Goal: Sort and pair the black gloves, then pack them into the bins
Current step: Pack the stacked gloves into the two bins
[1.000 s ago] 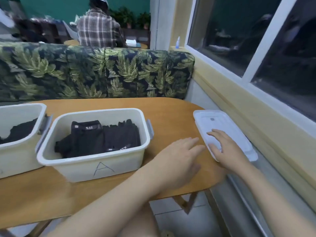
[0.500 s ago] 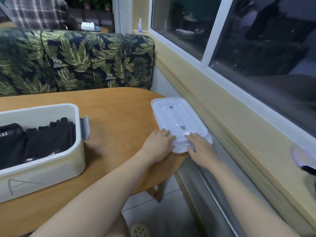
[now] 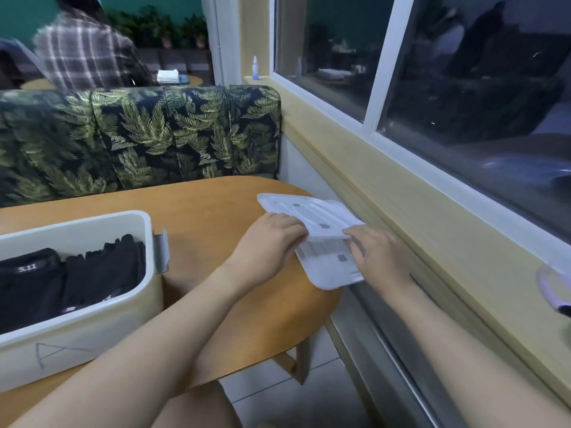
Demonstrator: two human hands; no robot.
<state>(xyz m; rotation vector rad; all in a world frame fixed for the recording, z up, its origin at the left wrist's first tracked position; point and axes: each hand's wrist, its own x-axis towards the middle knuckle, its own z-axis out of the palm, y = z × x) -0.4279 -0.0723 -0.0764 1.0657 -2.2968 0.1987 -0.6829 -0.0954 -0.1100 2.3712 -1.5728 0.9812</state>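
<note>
Black gloves (image 3: 102,273) lie folded inside a white bin (image 3: 92,338) marked "A" at the left of the wooden table (image 3: 210,211). Two clear white lids sit stacked at the table's right edge. The top lid (image 3: 309,211) is tilted and slid away from the lower lid (image 3: 330,268). My left hand (image 3: 272,239) grips the top lid's near left edge. My right hand (image 3: 378,254) holds its near right edge, partly covering the lower lid.
A leaf-patterned sofa back (image 3: 148,134) runs behind the table. A yellow window ledge (image 3: 417,230) borders the right side, with a small bottle (image 3: 255,67) on it. A person in a plaid shirt (image 3: 83,54) sits beyond the sofa.
Both hands moved from resting flat on the lid stack to gripping the top lid, which has lifted and shifted away, exposing a second lid beneath. The view swung right, cutting off the left bin.
</note>
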